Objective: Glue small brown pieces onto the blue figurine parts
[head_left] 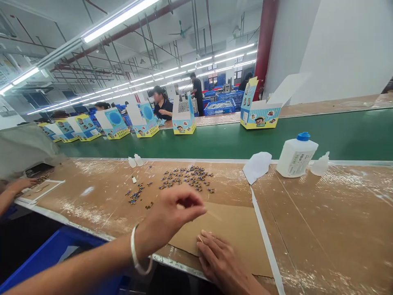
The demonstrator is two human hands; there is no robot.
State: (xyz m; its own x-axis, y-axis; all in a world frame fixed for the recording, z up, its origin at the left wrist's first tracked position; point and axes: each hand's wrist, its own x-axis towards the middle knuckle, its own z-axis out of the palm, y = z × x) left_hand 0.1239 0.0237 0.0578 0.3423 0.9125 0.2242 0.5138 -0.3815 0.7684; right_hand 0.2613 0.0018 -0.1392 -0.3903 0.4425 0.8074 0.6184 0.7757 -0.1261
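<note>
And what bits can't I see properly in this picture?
In the head view:
Inside the pinch of the left hand: its fingers hide it.
Under the right hand: the palm covers it.
Bottle label: print too small.
Little parts: too tiny for detail.
Blue bin: cut off by the bottom edge.

White wall, red column, bright tube lights
</note>
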